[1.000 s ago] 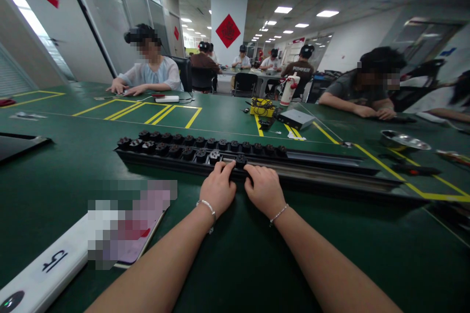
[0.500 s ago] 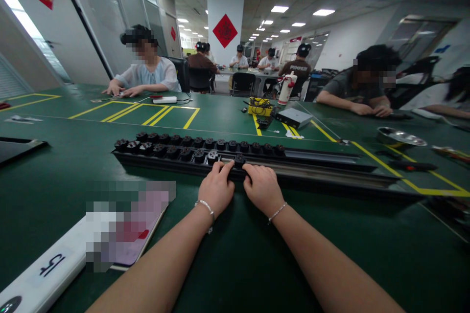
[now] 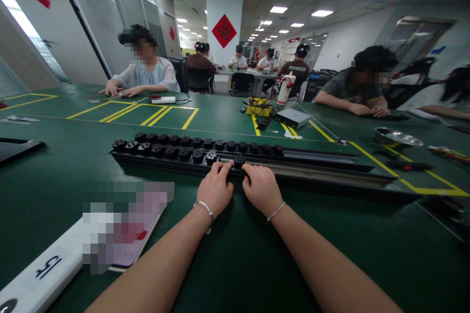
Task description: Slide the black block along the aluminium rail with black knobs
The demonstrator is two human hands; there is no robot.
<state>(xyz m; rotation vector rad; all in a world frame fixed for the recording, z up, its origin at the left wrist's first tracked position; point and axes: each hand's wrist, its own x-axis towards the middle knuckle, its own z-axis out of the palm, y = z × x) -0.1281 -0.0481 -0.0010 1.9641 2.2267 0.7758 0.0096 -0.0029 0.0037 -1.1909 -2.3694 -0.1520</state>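
Note:
A long black rail [image 3: 323, 179] lies across the table before me, with a row of black socket modules [image 3: 171, 152] filling its left part. One socket module [image 3: 239, 160] sits a little apart from that row, a short gap to its left. My left hand [image 3: 216, 187] has its fingers curled at the module's left side, fingertips in the channel. At its right side, my right hand [image 3: 261, 185] presses with bent fingers. The fingertips are partly hidden. Behind lies a second black rail [image 3: 319, 155] with its own row of socket modules [image 3: 219, 145].
A phone [image 3: 150, 220] and a white power-bank-like device [image 3: 47, 264] lie at front left. Farther back are a grey box [image 3: 293, 117], a yellow block with cables [image 3: 259, 106] and a metal bowl [image 3: 398, 137]. Co-workers sit across the table.
The whole view has shifted slightly to the left. Both hands stay at the same socket module, with no clear movement against the rail.

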